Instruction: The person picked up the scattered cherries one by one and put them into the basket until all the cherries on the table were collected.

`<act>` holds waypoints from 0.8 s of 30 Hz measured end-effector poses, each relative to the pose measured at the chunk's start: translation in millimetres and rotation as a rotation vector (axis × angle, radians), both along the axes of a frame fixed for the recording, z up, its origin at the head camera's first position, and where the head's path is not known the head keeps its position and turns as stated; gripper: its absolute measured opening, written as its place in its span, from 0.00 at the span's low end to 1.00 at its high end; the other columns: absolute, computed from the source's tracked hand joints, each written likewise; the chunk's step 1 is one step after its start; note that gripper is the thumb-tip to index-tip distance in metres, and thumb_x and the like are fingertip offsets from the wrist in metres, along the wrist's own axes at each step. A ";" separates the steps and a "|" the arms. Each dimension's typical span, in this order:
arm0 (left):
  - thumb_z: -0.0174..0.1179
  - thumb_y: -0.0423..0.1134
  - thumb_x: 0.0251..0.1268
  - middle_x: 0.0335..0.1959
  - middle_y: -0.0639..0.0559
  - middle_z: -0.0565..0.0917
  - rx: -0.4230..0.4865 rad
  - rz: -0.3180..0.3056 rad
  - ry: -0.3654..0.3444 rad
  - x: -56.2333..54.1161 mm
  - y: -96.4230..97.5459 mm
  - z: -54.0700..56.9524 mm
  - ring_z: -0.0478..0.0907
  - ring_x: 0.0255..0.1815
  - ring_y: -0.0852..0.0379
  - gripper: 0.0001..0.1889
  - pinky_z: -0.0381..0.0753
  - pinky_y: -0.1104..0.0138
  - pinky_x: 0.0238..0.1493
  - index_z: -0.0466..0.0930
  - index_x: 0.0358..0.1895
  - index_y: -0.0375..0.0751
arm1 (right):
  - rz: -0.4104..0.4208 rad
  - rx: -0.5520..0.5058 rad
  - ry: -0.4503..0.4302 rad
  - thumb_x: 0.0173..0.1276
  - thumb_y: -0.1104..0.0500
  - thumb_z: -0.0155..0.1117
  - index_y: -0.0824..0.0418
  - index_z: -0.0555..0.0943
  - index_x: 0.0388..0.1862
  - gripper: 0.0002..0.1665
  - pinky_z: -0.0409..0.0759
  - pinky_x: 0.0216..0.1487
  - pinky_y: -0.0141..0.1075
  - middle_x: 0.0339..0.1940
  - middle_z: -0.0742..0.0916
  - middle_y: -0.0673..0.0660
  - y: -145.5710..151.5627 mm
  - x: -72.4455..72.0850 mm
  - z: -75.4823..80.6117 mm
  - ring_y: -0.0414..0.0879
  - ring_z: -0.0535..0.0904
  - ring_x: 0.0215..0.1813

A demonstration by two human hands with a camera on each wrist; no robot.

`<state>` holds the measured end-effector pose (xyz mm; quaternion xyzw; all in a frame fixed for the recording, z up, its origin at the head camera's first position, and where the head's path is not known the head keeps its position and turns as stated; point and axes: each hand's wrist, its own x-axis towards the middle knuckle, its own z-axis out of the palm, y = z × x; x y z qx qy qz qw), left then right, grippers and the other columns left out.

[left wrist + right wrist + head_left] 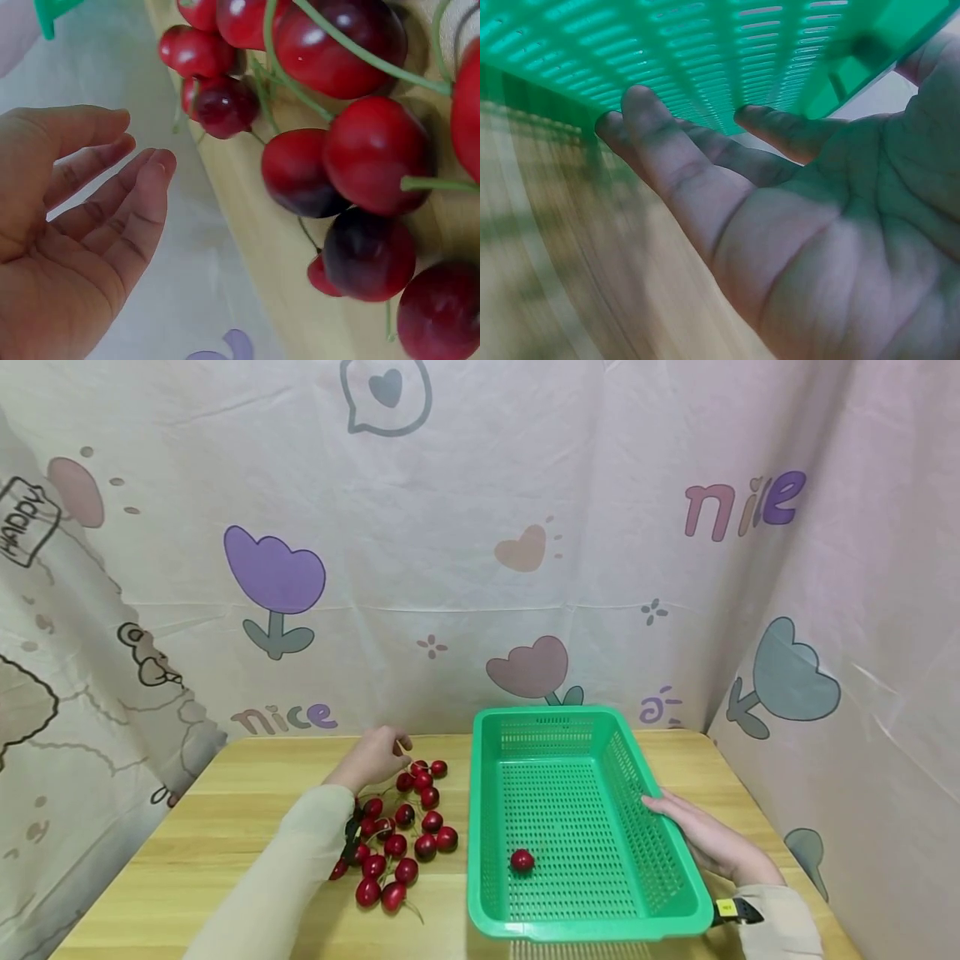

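On the left of the head view, my left hand (378, 753) hovers by the far edge of a group of red cherries (396, 846) with green stems. Its fingers are loosely bent with nothing between them; the left wrist view has several dark red cherries (375, 154) beside that hand. A green perforated plastic basket (570, 930) is at the middle right, one cherry (522, 861) on its floor. My right hand (708, 839) grips the basket's right side, thumb over the rim. In the right wrist view its fingers (649, 112) lie against the slotted outside.
A light wooden table (187, 843) carries the cherries. A pale printed cloth (420, 677) hangs behind and along both sides of it. The basket takes up much of the table's right half.
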<state>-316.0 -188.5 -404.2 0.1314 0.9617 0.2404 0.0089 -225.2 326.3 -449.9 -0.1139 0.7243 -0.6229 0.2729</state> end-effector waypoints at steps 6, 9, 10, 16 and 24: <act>0.68 0.33 0.70 0.42 0.39 0.88 0.022 0.001 -0.048 -13.4 -2.2 -10.8 0.84 0.40 0.48 0.13 0.86 0.56 0.43 0.86 0.52 0.29 | -0.022 0.029 0.012 0.90 0.43 0.40 0.69 0.30 0.88 0.49 0.88 0.63 0.47 0.73 0.76 0.72 1.0 -0.2 -1.6 0.49 0.85 0.62; 0.68 0.32 0.70 0.42 0.39 0.89 0.030 -0.003 -0.067 -16.3 -1.9 -13.1 0.84 0.38 0.50 0.13 0.86 0.58 0.41 0.86 0.52 0.28 | -0.036 0.035 0.012 0.90 0.44 0.41 0.69 0.31 0.88 0.49 0.88 0.62 0.47 0.73 0.74 0.74 1.4 -0.5 -2.9 0.50 0.86 0.62; 0.68 0.32 0.69 0.42 0.40 0.89 0.030 0.001 -0.071 -16.7 -1.8 -13.9 0.84 0.38 0.50 0.13 0.86 0.58 0.41 0.86 0.52 0.28 | -0.031 0.032 0.016 0.90 0.44 0.41 0.69 0.30 0.88 0.49 0.88 0.62 0.48 0.73 0.74 0.75 1.5 -0.8 -3.4 0.50 0.86 0.62; 0.69 0.31 0.68 0.41 0.39 0.89 0.022 -0.004 -0.065 -16.6 0.1 -14.1 0.84 0.37 0.50 0.12 0.87 0.55 0.43 0.87 0.50 0.28 | -0.006 0.014 0.028 0.90 0.45 0.39 0.69 0.30 0.88 0.48 0.88 0.62 0.48 0.72 0.74 0.76 1.5 -1.7 -3.0 0.50 0.86 0.61; 0.69 0.31 0.68 0.40 0.41 0.87 0.003 0.015 -0.084 -19.5 1.4 -21.6 0.82 0.36 0.51 0.07 0.85 0.56 0.42 0.88 0.44 0.31 | -0.064 0.051 0.011 0.89 0.44 0.43 0.70 0.28 0.87 0.52 0.88 0.62 0.47 0.75 0.71 0.78 0.3 1.1 -2.4 0.50 0.86 0.61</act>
